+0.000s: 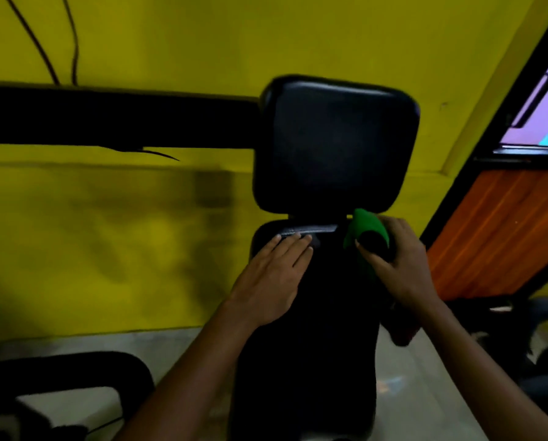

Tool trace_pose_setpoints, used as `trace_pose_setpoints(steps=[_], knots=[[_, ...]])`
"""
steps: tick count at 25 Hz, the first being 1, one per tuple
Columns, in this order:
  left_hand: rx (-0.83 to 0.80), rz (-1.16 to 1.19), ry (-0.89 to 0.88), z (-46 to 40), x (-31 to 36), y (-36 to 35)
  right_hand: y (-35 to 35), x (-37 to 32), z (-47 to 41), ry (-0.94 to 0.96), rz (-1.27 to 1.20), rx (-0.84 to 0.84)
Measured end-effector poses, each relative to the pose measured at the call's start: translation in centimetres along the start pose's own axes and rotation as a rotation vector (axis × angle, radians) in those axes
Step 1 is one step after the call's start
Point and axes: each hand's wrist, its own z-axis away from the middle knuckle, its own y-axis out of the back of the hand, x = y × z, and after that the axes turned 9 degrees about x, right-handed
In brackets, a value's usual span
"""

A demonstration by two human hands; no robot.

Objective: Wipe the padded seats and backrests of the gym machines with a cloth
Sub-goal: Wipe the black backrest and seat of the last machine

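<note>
A black padded backrest stands upright against the yellow wall. Below it a long black padded seat runs toward me. My left hand lies flat on the seat's upper left part, fingers straight and pointing at the seam. My right hand grips a green and black cloth bunched at the seat's upper right corner, just under the backrest. Part of the cloth is hidden in my palm.
A thick black machine bar runs left from the backrest. Black frame tubes sit low at the left. A wooden panel and a window stand at the right. The pale floor shows beside the seat.
</note>
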Motion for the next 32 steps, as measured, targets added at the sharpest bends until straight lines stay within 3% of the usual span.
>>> trace_pose_setpoints(steps=[5, 9, 18, 21, 25, 28, 32], knots=[[-0.139, 0.031, -0.044, 0.3, -2.3, 2.1, -0.4, -0.5, -0.8, 0.101, 0.155, -0.104], [-0.177, 0.078, 0.055, 1.5, -3.0, 3.4, -1.4, -1.7, -1.0, 0.233, 0.213, -0.108], [-0.056, 0.075, 0.325, 8.9, -4.8, 7.2, -7.0, -8.8, -0.7, 0.678, 0.503, -0.183], [-0.099, 0.127, 0.452, 11.5, -5.0, 8.4, -9.4, -11.9, -1.0, 0.798, 0.643, -0.282], [-0.08, -0.017, 0.481, 15.5, -5.2, 9.5, -11.4, -13.8, 0.0, 0.848, 0.815, -0.393], [0.019, -0.076, 0.454, 17.4, -5.1, 9.9, -13.1, -13.8, 2.0, 0.998, 0.866, -0.45], [0.087, -0.106, 0.484, 18.5, -4.6, 10.2, -15.5, -12.3, 7.2, 1.205, 0.916, -0.743]])
